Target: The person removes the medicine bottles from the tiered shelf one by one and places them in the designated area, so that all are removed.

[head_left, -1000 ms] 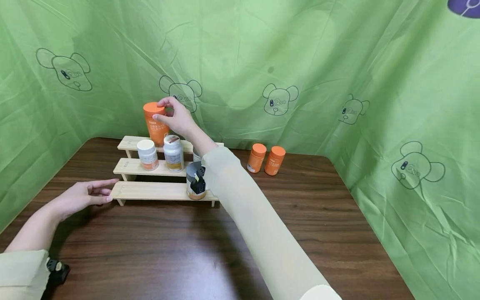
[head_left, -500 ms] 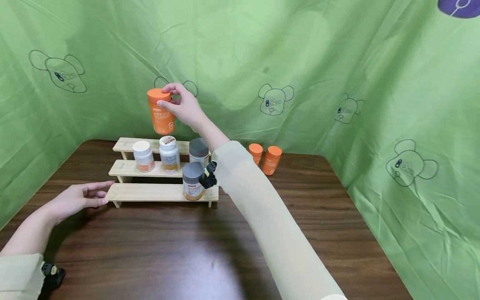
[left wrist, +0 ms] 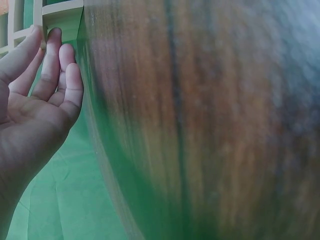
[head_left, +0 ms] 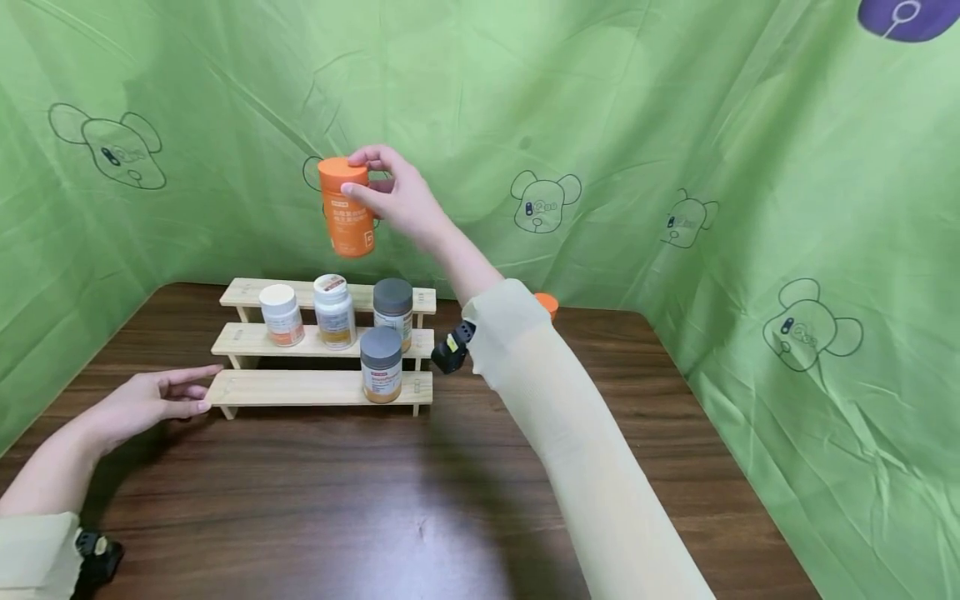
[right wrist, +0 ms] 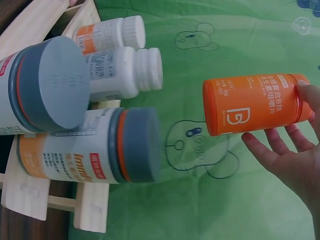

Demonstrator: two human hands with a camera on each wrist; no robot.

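Note:
My right hand [head_left: 405,196] holds an orange bottle [head_left: 349,218] with an orange lid up above the back of a three-tier wooden display rack [head_left: 292,387]. In the right wrist view the orange bottle [right wrist: 257,104] shows white print, and the fingers lie along its lid end. At the rack's lower left end, my left hand [head_left: 150,402] grips the bottom shelf between thumb and index finger. Two white bottles, a shorter one [head_left: 282,315] and a taller one [head_left: 334,312], stand on the middle tier beside a grey-lidded jar [head_left: 393,312]. Another grey-lidded jar [head_left: 381,365] stands on the bottom tier's right.
Behind my right sleeve [head_left: 540,375], one more orange lid [head_left: 549,305] peeks out at the table's back. A green cloth [head_left: 637,125] with bear-head outlines surrounds the brown wooden table [head_left: 315,492].
The orange bottle has risen off the rack's top tier and shifted right in my right hand. The left hand stays at the rack's end. My right sleeve now covers more of the orange bottles behind it.

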